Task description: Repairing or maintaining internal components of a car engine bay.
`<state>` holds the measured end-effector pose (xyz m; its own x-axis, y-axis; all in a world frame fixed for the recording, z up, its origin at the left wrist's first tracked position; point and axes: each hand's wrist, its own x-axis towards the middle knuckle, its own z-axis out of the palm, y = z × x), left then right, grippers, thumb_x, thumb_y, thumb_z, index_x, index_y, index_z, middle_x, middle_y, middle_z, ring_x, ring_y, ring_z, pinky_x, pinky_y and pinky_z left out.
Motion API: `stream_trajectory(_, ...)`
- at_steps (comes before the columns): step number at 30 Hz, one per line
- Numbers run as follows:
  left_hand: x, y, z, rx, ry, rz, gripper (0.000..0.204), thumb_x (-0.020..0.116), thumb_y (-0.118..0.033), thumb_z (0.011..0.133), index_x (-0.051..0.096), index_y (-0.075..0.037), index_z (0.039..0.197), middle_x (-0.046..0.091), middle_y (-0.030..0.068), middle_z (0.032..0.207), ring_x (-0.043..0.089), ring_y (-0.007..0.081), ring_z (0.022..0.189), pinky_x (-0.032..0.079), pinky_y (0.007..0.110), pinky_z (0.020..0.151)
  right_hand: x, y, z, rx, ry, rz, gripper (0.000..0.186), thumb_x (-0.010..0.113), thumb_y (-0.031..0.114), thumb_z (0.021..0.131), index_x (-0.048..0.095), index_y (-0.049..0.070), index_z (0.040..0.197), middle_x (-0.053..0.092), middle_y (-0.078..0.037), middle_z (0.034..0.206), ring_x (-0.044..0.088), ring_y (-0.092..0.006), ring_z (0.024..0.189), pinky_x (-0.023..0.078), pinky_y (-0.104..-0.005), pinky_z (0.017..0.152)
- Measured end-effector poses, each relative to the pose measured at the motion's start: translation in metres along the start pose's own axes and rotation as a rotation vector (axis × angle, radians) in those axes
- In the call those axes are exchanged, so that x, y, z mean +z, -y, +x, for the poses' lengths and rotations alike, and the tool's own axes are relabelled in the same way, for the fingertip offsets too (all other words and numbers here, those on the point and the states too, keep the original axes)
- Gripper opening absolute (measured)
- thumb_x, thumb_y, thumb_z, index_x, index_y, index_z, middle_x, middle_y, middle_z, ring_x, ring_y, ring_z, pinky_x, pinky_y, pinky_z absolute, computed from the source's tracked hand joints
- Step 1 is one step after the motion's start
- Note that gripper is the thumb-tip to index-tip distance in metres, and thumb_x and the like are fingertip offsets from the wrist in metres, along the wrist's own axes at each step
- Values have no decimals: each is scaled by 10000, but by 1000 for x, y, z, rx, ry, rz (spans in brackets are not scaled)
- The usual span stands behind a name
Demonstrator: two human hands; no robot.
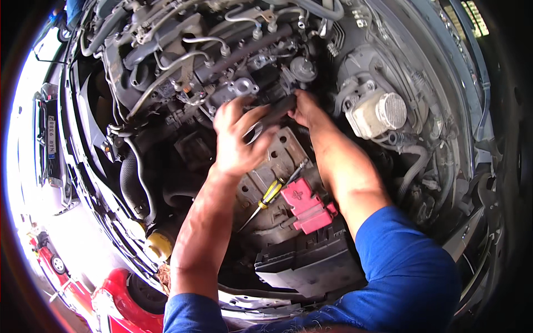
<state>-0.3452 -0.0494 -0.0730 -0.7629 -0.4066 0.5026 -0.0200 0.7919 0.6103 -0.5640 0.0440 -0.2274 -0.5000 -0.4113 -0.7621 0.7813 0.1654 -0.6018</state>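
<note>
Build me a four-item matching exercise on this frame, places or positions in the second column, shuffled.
1. Yellow-handled metal screwdriver
2. Red plastic cover
3. Cream plastic reservoir with round ribbed cap
4. Dark tubular part

A. To the right of the right forearm
B. Between the left hand and right hand
C. Slanted, shaft toward the picture's lower left
D. Just above the black plastic box in the picture

Pairs: 1-C, 2-D, 3-A, 4-B
</note>
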Motion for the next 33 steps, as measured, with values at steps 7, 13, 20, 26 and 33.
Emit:
stream_trajectory(7,-1,2,-36,-105,-130,-208,470,719,-190,852,615,-19,1277,489,209,1331,473,358,1236,368,441,1065,10,-1,-14,-17,-71,-223,166,514,187,939,581,104,1066,620,-85,912,623,-219,800,552,-407,605)
stream_trajectory(13,44,-9,63,-369,-4,-1222,150,623,-35,926,601,48,1050,683,145,935,717,247,734,557,303,676,4,5,-8,97,-147,161,202,409,273,990,511,117,912,506,-58,661,465,-167,470,334,-271,381)
stream_trajectory(20,55,-5,81,-297,50,-1158,130,629,-69,933,600,57,926,649,95,715,692,204,639,575,312,576,-2,3,-9,73,14,132,161,366,227,952,427,187,808,377,27,586,321,-73,408,218,-248,366)
stream_trajectory(26,66,-11,106,-217,88,-1077,120,610,-57,923,619,62,932,631,98,720,662,188,576,576,311,516,1,14,-21,39,33,198,155,350,260,987,426,183,876,364,39,569,296,-62,391,202,-221,356)
stream_trajectory(33,71,-29,132,-154,125,-732,166,663,-144,901,636,20,898,637,53,713,597,131,666,500,293,649,-10,3,-6,13,37,287,253,340,316,1028,451,165,858,349,45,565,283,-62,387,209,-223,359)
